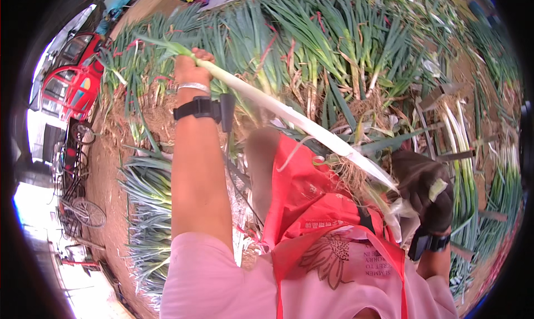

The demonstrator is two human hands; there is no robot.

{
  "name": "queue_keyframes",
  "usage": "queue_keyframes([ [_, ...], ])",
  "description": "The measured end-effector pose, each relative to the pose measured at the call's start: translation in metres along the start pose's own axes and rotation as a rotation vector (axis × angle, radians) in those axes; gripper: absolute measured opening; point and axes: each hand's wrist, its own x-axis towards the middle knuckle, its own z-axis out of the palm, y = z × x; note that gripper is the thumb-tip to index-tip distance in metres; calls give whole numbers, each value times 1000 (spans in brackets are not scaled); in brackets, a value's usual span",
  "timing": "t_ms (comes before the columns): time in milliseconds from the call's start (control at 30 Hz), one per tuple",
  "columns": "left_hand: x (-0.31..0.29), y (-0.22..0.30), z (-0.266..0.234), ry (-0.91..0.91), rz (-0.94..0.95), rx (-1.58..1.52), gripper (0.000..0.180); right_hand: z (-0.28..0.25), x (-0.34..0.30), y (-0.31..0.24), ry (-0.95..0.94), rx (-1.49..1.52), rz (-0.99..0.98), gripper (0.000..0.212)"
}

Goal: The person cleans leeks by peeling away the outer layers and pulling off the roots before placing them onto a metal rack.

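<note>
My left hand [193, 68], bare, is stretched far out and wrapped round the green upper part of a long green onion [295, 117]. The onion slants down to the right across my lap, its white stem smooth and its lower end near my right hand [425, 191]. That hand wears a dark glove and its fingers are curled, mostly hidden. A pale, thin outer leaf [404, 210] hangs beside it, and a bit of green leaf [438, 189] lies on the glove. Tangled roots [350, 174] show under the onion, over my red apron [306, 171].
Rows of bundled green onions [334, 35] with red ties cover the ground ahead. Another pile [147, 207] lies at my left, and white-stemmed onions [461, 152] lie at my right by a metal frame [439, 96]. A red three-wheeler [75, 85] and a bicycle [88, 212] stand far left.
</note>
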Motion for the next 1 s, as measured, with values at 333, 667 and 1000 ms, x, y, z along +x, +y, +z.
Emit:
queue_keyframes([
  [333, 35, 69, -40, -161, 788, 1118, 22, -9, 37, 28, -106, -897, 267, 51],
  [667, 62, 11, 10, -314, 523, 520, 9, 54, 129, 89, -233, -36, 179, 33],
  [1000, 8, -13, 22, -549, 855, 1284, 16, -106, -13, -4, -544, -1569, -693, 43],
])
